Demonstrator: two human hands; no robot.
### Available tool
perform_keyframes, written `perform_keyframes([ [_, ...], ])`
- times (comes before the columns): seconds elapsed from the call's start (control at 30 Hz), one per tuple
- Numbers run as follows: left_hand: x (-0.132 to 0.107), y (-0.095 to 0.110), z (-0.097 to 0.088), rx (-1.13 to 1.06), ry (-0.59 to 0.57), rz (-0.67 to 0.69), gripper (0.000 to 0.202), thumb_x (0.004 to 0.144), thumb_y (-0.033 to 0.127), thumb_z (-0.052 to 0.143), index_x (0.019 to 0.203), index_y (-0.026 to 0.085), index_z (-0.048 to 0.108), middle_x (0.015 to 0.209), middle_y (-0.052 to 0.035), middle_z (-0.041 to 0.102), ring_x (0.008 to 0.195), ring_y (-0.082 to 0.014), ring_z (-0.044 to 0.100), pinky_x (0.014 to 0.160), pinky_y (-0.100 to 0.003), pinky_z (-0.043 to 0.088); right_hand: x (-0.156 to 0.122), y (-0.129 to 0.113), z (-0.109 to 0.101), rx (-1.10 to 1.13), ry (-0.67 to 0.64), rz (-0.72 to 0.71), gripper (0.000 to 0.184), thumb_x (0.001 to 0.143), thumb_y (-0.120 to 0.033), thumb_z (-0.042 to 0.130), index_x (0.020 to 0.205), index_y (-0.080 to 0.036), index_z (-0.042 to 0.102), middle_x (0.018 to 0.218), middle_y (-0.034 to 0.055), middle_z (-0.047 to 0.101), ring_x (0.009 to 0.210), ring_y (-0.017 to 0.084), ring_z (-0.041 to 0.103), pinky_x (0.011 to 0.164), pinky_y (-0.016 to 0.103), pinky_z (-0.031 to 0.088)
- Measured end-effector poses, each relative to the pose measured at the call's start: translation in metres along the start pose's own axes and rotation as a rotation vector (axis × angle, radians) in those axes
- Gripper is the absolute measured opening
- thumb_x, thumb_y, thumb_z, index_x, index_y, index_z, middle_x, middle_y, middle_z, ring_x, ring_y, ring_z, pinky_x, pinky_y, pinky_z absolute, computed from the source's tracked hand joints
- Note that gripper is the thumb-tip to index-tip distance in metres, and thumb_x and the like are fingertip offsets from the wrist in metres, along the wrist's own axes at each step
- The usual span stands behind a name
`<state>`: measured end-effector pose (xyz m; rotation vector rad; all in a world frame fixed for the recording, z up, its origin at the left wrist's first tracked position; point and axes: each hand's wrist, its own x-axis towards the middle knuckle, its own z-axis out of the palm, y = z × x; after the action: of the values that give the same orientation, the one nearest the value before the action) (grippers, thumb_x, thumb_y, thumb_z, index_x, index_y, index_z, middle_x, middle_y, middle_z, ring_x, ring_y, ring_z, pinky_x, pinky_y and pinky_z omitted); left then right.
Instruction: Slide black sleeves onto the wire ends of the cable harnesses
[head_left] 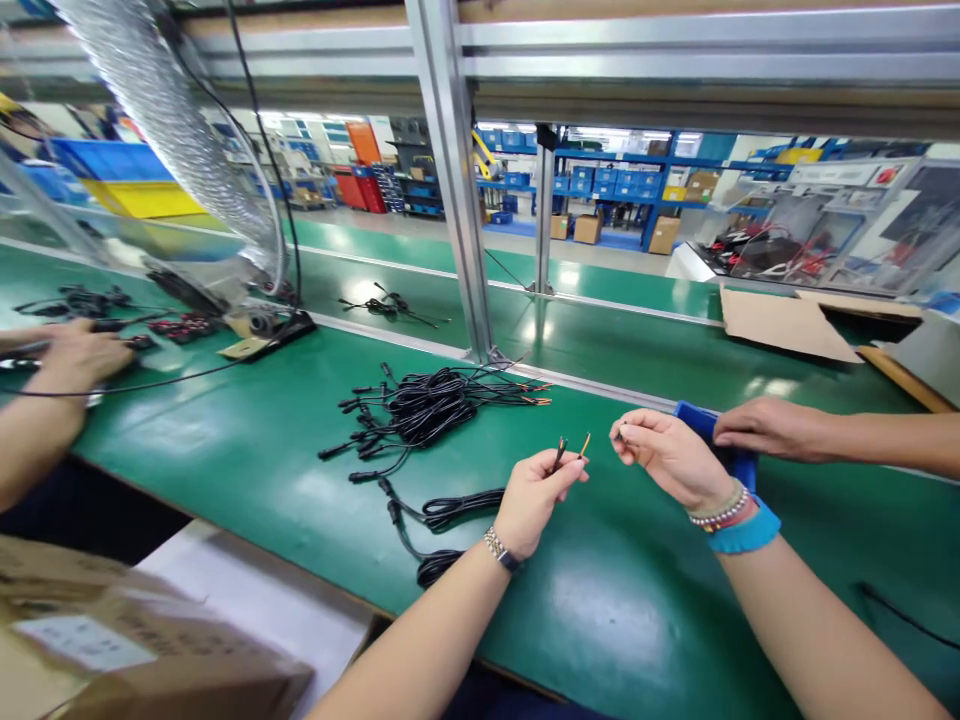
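My left hand point(534, 497) is closed on the end of a black cable point(457, 507), pinching it so that two bare copper-tipped wires point(571, 448) stick up from my fingers. My right hand point(667, 457) is closed in a pinch just to the right of those tips, holding something too small to make out. The cable runs down and left onto the green mat, coiled near my left wrist. A pile of similar black cables point(424, 405) lies further back on the mat.
A co-worker's hand point(772, 428) on the right rests on a blue object point(705, 425). Another person's hand point(79, 355) works on cables at the far left. A fan point(187, 150) stands at back left, an aluminium post point(457, 190) in the middle, cardboard boxes point(150, 640) at lower left.
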<state>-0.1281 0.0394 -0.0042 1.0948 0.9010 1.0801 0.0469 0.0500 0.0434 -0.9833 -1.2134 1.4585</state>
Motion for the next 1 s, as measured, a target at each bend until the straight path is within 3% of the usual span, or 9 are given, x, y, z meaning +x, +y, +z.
perform_keyframes([
  [0.13, 0.001, 0.0, -0.001, -0.02, 0.008, 0.007, 0.022, 0.069, 0.034, 0.064, 0.075, 0.013, 0.064, 0.064, -0.0012, 0.06, 0.047, -0.0046, 0.034, 0.045, -0.02, 0.024, 0.002, 0.012, 0.02, 0.072, 0.039, -0.016, 0.013, 0.069, -0.026, 0.066, 0.072, -0.015, 0.059, 0.062, -0.0018, 0.054, 0.055, 0.008, 0.048, 0.051, 0.022, 0.037],
  [0.3, 0.001, -0.002, 0.0, 0.007, 0.01, -0.003, 0.021, 0.067, 0.033, 0.065, 0.072, 0.013, 0.062, 0.062, -0.0005, 0.059, 0.047, -0.0049, 0.035, 0.045, -0.02, 0.025, 0.0, 0.02, 0.031, 0.11, 0.135, -0.098, 0.012, 0.069, -0.025, 0.066, 0.073, -0.016, 0.058, 0.064, -0.001, 0.056, 0.057, 0.009, 0.048, 0.054, 0.024, 0.039],
  [0.53, 0.001, -0.003, 0.0, 0.064, 0.033, -0.001, 0.021, 0.066, 0.032, 0.066, 0.068, 0.012, 0.06, 0.06, 0.0005, 0.055, 0.048, -0.0052, 0.036, 0.045, -0.02, 0.026, -0.002, 0.021, 0.033, 0.018, 0.179, -0.222, 0.009, 0.071, -0.025, 0.064, 0.075, -0.018, 0.06, 0.07, 0.0, 0.058, 0.06, 0.01, 0.051, 0.057, 0.025, 0.041],
  [1.0, 0.0, -0.004, 0.0, 0.075, 0.041, -0.01, 0.022, 0.065, 0.033, 0.066, 0.068, 0.012, 0.059, 0.058, 0.0014, 0.052, 0.049, -0.0054, 0.034, 0.045, -0.02, 0.025, -0.002, 0.021, 0.03, -0.111, 0.196, -0.238, 0.012, 0.072, -0.028, 0.063, 0.077, -0.017, 0.061, 0.066, -0.0003, 0.058, 0.057, 0.01, 0.051, 0.058, 0.026, 0.041],
])
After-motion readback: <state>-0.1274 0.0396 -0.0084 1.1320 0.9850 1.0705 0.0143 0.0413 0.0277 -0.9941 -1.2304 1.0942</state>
